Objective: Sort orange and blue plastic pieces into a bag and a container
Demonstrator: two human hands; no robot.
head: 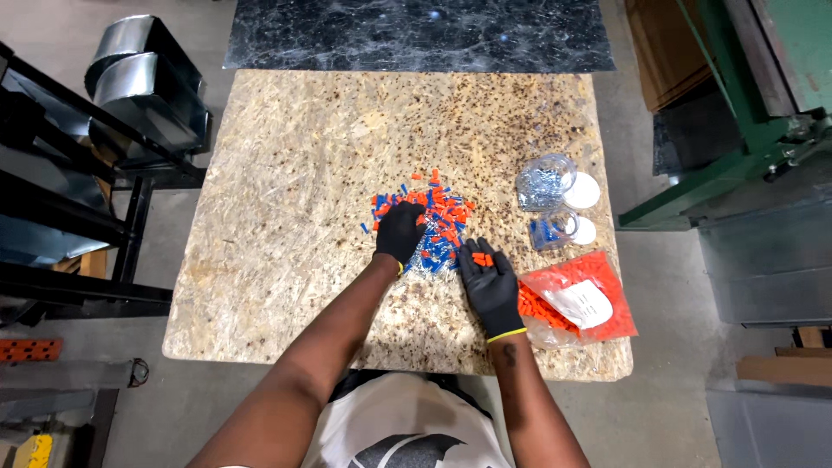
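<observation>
Sorting looks to be the step in hand: your left hand [400, 230], in a black glove, rests fingers-down on the mixed pile of small orange and blue plastic connectors [431, 227] near the middle of the speckled chipboard worktop [295, 217]. Your right hand [490, 286], also gloved, lies palm-up and open just beside the pile, cupping a few orange connectors [482, 259]. As I judge it, the next move calls for picking one colour out of the pile cleanly. Beside your right wrist lies an orange-tinted plastic bag with a white label [582, 301], holding more orange pieces. Further off stand two clear plastic jars [546, 204] with white lids [582, 190] beside them. Whether your left fingers pinch anything you cannot tell; the glove covers them. The jars' contents are too small to make out.
</observation>
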